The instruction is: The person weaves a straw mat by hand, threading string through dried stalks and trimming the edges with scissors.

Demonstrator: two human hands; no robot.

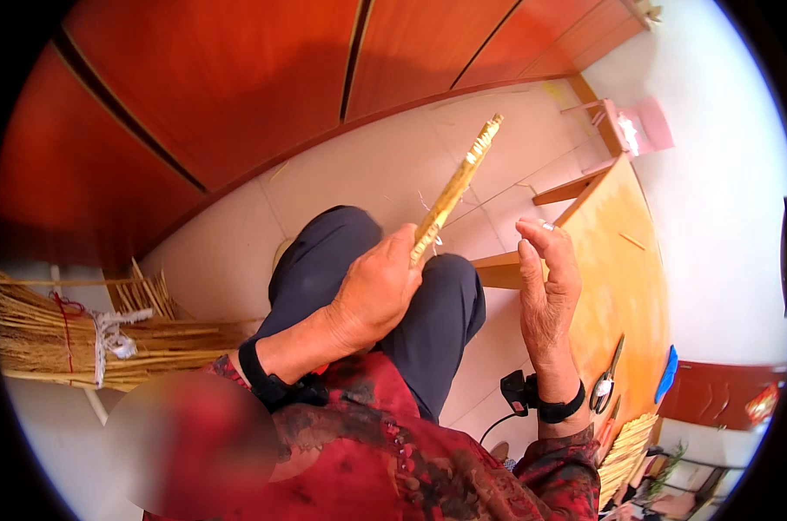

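The left hand (378, 285) is wrapped around the lower end of a slim straw strip (459, 184), while the right hand (550, 282) is free, its fingers and thumb parted and nothing visible between them, just beside the edge of the tabletop (619, 269). The strip stands above the knees, slanting up and to the right from the fist, its far end unsupported over the tiled floor (328, 169). It should be very light, fairly stiff along its length yet springy, dry rather than slippery, and likely to crack or fray if bent sharply. The grasped lower end seems a sound place to hold; a second light pinch near the middle would steady it without crushing the stalks. It is golden yellow, narrow and straight, smooth and glossy midway, with pale notched bands near both ends and a few thin wisps loose beside it. Farther out, scissors (603, 389) lie on the tabletop, and a tied bundle of straw (42, 339) rests at the left.
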